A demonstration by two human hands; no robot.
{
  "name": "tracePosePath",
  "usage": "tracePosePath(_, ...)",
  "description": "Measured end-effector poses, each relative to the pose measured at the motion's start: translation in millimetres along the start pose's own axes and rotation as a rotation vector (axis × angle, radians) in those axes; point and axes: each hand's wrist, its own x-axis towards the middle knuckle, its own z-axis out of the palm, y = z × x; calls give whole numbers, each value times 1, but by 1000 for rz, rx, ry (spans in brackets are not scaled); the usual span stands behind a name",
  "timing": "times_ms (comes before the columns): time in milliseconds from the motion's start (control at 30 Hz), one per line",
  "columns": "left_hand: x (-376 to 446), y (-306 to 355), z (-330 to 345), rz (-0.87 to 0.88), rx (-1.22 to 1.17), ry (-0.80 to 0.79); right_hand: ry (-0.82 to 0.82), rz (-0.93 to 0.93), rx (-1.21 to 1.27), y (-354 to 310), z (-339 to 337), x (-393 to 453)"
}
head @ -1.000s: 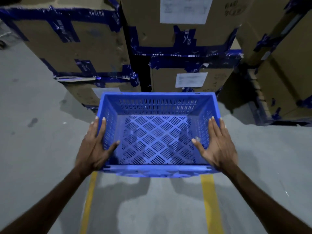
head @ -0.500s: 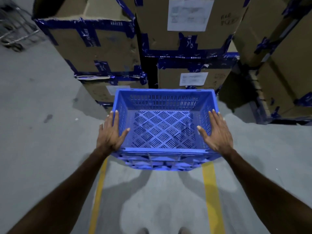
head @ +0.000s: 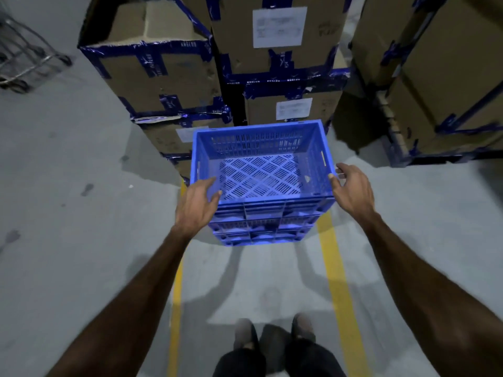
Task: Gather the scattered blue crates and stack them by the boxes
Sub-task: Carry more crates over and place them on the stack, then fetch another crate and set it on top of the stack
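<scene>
Blue crate (head: 261,170) between my hands, before taped cardboard boxes (head: 168,77).
Left hand (head: 197,204) and right hand (head: 352,187) loosely open at its slotted plastic rim.

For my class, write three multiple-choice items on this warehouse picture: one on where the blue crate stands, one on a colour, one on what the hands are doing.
1. Where is the blue crate?
A. on a shelf
B. on the floor before the cardboard boxes
C. inside a trolley

2. What colour are the floor lines?
A. yellow
B. red
C. white

3. How are the left hand and right hand?
A. in pockets
B. clasped together
C. open at the crate's two near corners

Answers:
1 B, it stands between the lines, boxes right behind.
2 A, both stripes are yellow.
3 C, fingers are spread at the rim.
</scene>
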Motion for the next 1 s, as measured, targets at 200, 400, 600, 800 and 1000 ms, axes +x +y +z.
tracePosePath(200,-51,38,-11,49,-156,59,84,119,100,3,-36,-87)
tracePosePath(400,-83,72,-5,175,-227,16,172,187,90,21,-78,-172)
tracePosePath(600,-113,129,3,309,-262,-56,308,259,85,53,-127,-244)
tracePosePath(800,-163,192,16,488,-227,-148,419,332,110,92,-168,-323)
tracePosePath(1000,-228,261,36,650,-144,-181,539,445,174,145,-211,-428)
